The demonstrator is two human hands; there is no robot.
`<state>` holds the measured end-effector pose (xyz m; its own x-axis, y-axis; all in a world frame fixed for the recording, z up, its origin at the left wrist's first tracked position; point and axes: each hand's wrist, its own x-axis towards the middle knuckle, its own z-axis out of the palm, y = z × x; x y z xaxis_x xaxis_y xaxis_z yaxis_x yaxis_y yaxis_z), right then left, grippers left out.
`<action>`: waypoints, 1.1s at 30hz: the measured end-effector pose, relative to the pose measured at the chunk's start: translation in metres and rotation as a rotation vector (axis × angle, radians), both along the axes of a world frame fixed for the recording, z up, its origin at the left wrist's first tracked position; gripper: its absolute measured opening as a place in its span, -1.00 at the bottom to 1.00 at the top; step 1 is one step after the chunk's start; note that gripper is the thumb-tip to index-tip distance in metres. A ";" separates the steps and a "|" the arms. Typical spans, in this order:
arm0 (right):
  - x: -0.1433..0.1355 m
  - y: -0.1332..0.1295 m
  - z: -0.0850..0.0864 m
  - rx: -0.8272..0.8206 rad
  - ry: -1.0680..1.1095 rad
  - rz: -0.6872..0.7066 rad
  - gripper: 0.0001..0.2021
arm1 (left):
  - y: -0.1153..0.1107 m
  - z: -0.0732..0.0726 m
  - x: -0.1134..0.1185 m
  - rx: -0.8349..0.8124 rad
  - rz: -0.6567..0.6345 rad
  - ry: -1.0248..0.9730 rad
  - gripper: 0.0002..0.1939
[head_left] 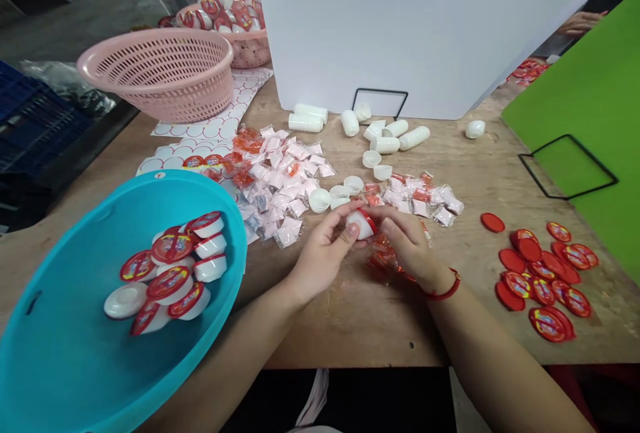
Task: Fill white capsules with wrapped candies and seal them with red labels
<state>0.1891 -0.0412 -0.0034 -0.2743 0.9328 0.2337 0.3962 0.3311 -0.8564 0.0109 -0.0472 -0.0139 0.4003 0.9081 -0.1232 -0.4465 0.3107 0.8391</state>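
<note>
Between both hands, above the front middle of the table, is a small white cup with a red lid (360, 225). My left hand (325, 246) is closed around its left side, the thumb lying across the white wall. My right hand (403, 236) closes on the red lid from the right, its fingertips partly hidden behind the cup. Just beyond the hands stand several open white cups (340, 193). Small clear sachets with pinkish-white contents (280, 183) lie heaped at left, with a smaller sachet pile (400, 194) behind the right hand. Orange-red packets (385, 256) lie under the right hand.
A turquoise basin (60, 353) with several lidded cups stands at left. Red lids (543, 269) are scattered at right. Behind are stacked white cups (385, 145), a pink basket (160, 86), a white board (380, 26) and a green board (590, 119). Another person's hand (580, 23) shows at upper right.
</note>
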 end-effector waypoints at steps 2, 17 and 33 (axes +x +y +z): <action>0.000 0.000 0.003 0.046 -0.122 0.077 -0.65 | 0.001 -0.003 -0.001 0.002 0.048 0.040 -0.56; -0.008 -0.005 -0.004 0.159 -0.179 0.071 -0.54 | 0.004 0.006 -0.006 0.047 0.123 0.216 -0.54; -0.016 -0.007 -0.006 -0.793 0.551 0.131 -0.53 | 0.001 0.003 -0.005 -0.196 -0.103 0.074 -0.55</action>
<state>0.1728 -0.0486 -0.0095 -0.4275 0.8446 -0.3223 -0.1256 -0.4086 -0.9040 0.0064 -0.0464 -0.0109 0.4733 0.8185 -0.3257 -0.3435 0.5119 0.7874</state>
